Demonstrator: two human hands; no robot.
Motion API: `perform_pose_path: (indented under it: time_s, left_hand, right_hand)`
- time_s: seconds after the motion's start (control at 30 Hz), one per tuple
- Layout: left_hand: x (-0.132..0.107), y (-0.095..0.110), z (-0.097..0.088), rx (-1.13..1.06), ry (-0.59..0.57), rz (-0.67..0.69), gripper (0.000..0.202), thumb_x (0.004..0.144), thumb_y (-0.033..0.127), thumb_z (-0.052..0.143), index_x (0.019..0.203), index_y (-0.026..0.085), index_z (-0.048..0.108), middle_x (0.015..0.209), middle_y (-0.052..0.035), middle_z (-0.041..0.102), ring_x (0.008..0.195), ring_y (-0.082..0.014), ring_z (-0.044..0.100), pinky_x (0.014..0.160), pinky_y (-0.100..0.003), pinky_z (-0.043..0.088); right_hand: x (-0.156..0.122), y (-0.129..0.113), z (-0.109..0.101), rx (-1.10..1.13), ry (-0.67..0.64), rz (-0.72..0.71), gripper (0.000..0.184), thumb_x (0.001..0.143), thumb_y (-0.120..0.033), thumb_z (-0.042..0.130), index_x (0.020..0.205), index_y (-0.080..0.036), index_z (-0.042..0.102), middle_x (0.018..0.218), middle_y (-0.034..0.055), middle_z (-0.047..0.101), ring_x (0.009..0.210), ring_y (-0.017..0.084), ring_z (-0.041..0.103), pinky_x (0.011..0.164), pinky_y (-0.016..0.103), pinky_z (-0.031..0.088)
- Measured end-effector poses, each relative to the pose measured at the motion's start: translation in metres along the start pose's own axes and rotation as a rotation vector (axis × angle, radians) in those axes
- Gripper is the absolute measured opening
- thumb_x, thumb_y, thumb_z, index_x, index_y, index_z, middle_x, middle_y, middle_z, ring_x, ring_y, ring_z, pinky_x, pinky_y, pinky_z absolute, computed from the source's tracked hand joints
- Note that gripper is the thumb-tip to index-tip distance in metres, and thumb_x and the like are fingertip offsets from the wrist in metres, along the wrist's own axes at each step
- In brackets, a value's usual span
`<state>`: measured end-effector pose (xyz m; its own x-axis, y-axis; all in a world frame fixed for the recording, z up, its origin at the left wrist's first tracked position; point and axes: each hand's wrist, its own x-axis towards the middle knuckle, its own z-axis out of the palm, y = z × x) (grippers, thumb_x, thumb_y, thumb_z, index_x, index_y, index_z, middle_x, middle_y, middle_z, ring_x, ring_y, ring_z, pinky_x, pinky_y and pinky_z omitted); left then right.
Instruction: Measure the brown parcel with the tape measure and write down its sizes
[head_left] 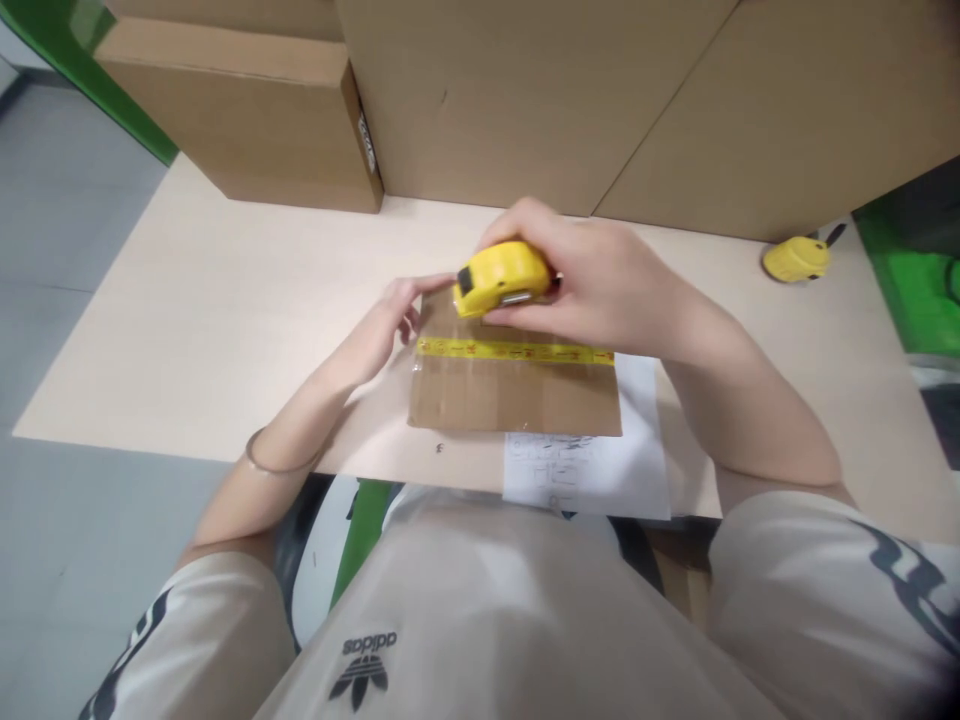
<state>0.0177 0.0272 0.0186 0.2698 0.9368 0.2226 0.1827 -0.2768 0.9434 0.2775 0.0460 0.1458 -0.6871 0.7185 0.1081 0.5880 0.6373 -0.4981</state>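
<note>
My right hand (577, 270) is wrapped round a yellow tape measure (504, 275) above the far part of a small cardboard box (510, 395). The tape measure's black-trimmed end points left. My left hand (386, 325) is at the box's far left corner, its index finger stretched to the tape measure's black end. Its other fingers curl against the box's left side, and its thumb is hard to make out. A yellow strip with red marks (517, 350) runs across the box top. No drawn-out blade can be made out.
A white paper with handwriting (585, 470) lies partly under the box on the pale table (187, 330). A second yellow tape measure (796, 260) sits at the far right. Large cardboard panels (510, 110) and a bigger cardboard box (292, 140) stand along the back.
</note>
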Motion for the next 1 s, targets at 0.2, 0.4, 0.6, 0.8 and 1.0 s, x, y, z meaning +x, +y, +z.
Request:
perform_pose_path:
  time_s: [0.2, 0.4, 0.6, 0.8, 1.0]
  left_hand:
    - [-0.045, 0.097, 0.035, 0.788, -0.015, 0.442, 0.049, 0.102, 0.041, 0.058, 0.144, 0.017, 0.057, 0.148, -0.0178, 0.059, 0.132, -0.0348, 0.060, 0.108, -0.055, 0.055]
    - [-0.073, 0.097, 0.090, 0.888, -0.228, 0.685, 0.043, 0.105, 0.038, 0.053, 0.128, 0.003, 0.060, 0.135, -0.0243, 0.070, 0.131, -0.0382, 0.065, 0.102, -0.049, 0.061]
    - [-0.070, 0.074, 0.092, 0.946, -0.229, 0.721, 0.038, 0.107, 0.038, 0.052, 0.118, 0.003, 0.064, 0.132, -0.0244, 0.074, 0.127, -0.0350, 0.072, 0.104, -0.046, 0.062]
    - [-0.074, 0.068, 0.084, 0.858, -0.244, 0.734, 0.031, 0.103, 0.037, 0.059, 0.116, 0.010, 0.061, 0.133, -0.0237, 0.073, 0.134, -0.0339, 0.068, 0.107, -0.048, 0.061]
    - [-0.073, 0.063, 0.083, 0.905, -0.266, 0.828, 0.030, 0.100, 0.030, 0.056, 0.128, 0.017, 0.057, 0.134, -0.0234, 0.071, 0.132, -0.0352, 0.068, 0.104, -0.050, 0.060]
  right_hand:
    - [-0.061, 0.031, -0.040, 0.171, 0.017, -0.026, 0.035, 0.082, -0.021, 0.077, 0.112, -0.030, 0.062, 0.111, 0.0007, 0.072, 0.098, 0.023, 0.069, 0.080, 0.037, 0.052]
    - [-0.089, 0.033, -0.048, 0.208, -0.260, -0.235, 0.033, 0.083, -0.012, 0.067, 0.111, -0.030, 0.067, 0.117, 0.0014, 0.072, 0.105, 0.020, 0.069, 0.091, 0.035, 0.052]
    - [-0.091, 0.022, -0.027, 0.219, -0.333, -0.333, 0.016, 0.091, -0.014, 0.065, 0.104, -0.023, 0.069, 0.115, 0.0038, 0.072, 0.097, 0.015, 0.064, 0.086, 0.030, 0.047]
    - [-0.079, 0.027, -0.010, 0.163, -0.390, -0.331, 0.026, 0.087, -0.010, 0.064, 0.108, -0.024, 0.070, 0.113, 0.0040, 0.072, 0.092, 0.017, 0.061, 0.085, 0.033, 0.045]
    - [-0.070, 0.038, -0.011, 0.204, -0.421, -0.335, 0.017, 0.092, -0.019, 0.065, 0.108, -0.025, 0.070, 0.115, 0.0053, 0.071, 0.094, 0.018, 0.061, 0.085, 0.034, 0.045]
